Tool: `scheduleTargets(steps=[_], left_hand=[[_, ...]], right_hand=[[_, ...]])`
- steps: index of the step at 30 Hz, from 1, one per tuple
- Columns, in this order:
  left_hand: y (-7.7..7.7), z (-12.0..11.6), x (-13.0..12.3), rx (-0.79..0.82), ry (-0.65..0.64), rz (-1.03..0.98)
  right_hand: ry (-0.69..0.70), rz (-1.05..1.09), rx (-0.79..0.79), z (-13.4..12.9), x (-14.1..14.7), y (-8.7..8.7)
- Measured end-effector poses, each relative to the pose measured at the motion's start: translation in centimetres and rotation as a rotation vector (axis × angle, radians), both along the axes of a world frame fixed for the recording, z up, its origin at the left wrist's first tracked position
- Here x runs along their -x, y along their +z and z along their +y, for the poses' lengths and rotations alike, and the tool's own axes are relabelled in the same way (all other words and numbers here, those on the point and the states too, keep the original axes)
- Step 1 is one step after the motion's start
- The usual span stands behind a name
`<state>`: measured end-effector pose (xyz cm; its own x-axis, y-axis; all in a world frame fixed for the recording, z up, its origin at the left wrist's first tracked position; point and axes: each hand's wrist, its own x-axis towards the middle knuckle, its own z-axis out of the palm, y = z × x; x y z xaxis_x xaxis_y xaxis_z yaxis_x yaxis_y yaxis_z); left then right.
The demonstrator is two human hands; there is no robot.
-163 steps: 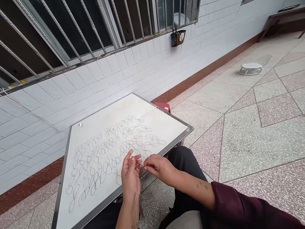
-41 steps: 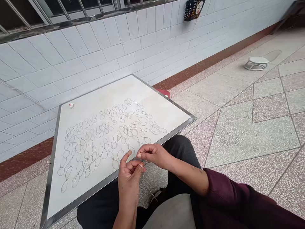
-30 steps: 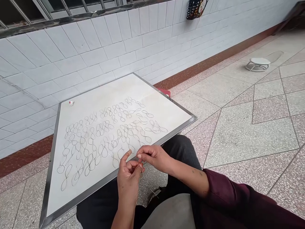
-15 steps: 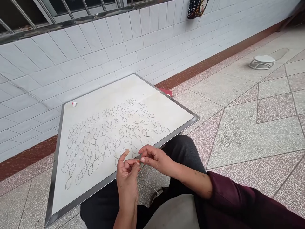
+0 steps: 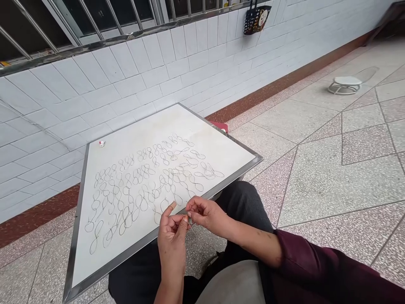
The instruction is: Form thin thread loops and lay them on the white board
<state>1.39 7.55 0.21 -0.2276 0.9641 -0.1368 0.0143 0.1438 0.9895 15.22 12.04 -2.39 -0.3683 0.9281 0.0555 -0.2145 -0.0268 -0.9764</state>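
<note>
My left hand (image 5: 172, 240) and my right hand (image 5: 209, 216) meet just over the near edge of the table (image 5: 221, 139). My left thumb and forefinger pinch a thin cord (image 5: 191, 228), whose pale end hangs below the fingertips. A small reddish bit shows at the pinch, too small to name. Tan tape wraps the raised finger of my left hand. The right thumb and forefinger close on the cord beside the left ones. Many figure-eight loops of thin dark cord (image 5: 125, 219) lie in rows across the white tabletop.
A small white and red object (image 5: 101, 144) sits at the table's far left corner. Something red (image 5: 220, 126) shows behind the far edge. A tiled wall with a barred window stands beyond. A dark basket (image 5: 257, 20) hangs there. A low white chair (image 5: 346, 84) stands on the floor at right.
The view has tilted up slightly. Both hands stay pinched together, while less of the cord's hanging end shows below them now.
</note>
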Motion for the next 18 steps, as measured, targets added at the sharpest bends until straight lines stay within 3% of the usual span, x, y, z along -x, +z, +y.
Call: scheduleTargets(steps=[8, 18], left_hand=[[0.1, 0.1, -0.4, 0.016, 0.044, -0.004], [0.0, 0.3, -1.0, 0.045, 0.027, -0.228]], right_hand=[[-0.108, -0.216, -0.183, -0.5, 0.4, -0.3], [-0.144, -0.488, -0.281, -0.8, 0.4, -0.4]])
